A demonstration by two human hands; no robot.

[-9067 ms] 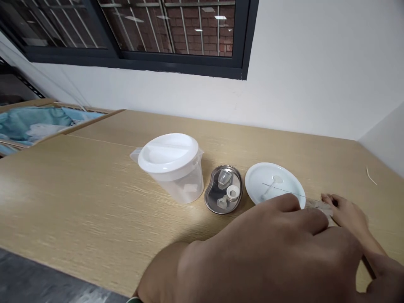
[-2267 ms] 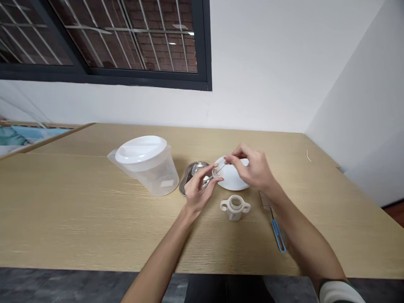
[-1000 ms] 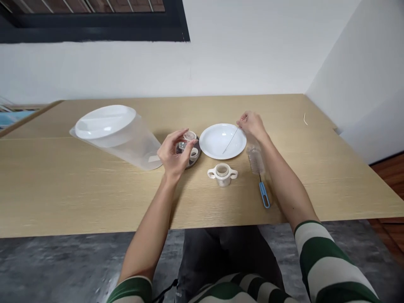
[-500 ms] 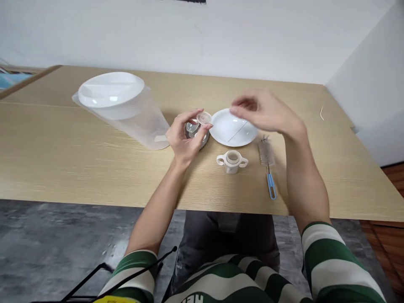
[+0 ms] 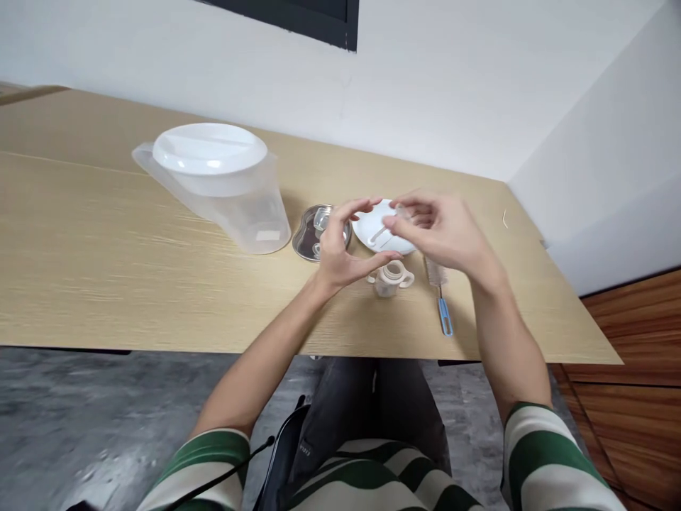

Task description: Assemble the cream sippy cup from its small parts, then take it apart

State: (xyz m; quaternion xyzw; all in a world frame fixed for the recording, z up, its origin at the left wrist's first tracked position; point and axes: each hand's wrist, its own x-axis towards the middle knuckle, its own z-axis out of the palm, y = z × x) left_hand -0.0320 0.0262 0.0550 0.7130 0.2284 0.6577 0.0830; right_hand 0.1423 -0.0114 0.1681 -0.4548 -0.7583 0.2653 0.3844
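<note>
Workspace consists of one pale wood-grain table (image 5: pixel 90 284) set against a white wall (image 5: pixel 425 92), with a grey floor (image 5: pixel 79 411) below its near edge. Five items stand on the table.

1. Clear plastic measuring jug (image 5: pixel 250 213): one unit, closed by one white lid (image 5: pixel 209 150), with a pale label on its side.
2. White plate (image 5: pixel 372 218): one unit, partly covered by both hands. One pale slender item (image 5: pixel 377 236) lies on it; its exact kind cannot be determined.
3. Stainless kidney dish (image 5: pixel 307 235): one unit, holding one clear cup-shaped piece (image 5: pixel 322 220) and at least one further small piece (image 5: pixel 318 250), partly hidden by the left hand.
4. Bottle brush (image 5: pixel 436 273): one unit with a blue handle, lying just right of the plate.
5. Two-handled beaker (image 5: pixel 391 279): one unit, upright and pale, just in front of the plate.

Left hand (image 5: pixel 340 241): fingers spread in an open arch above the space between dish and plate, with nothing visibly held.

Right hand (image 5: pixel 439 228): fingers and thumb pressed together, pinching one small translucent piece (image 5: pixel 403 211) above the plate.
</note>
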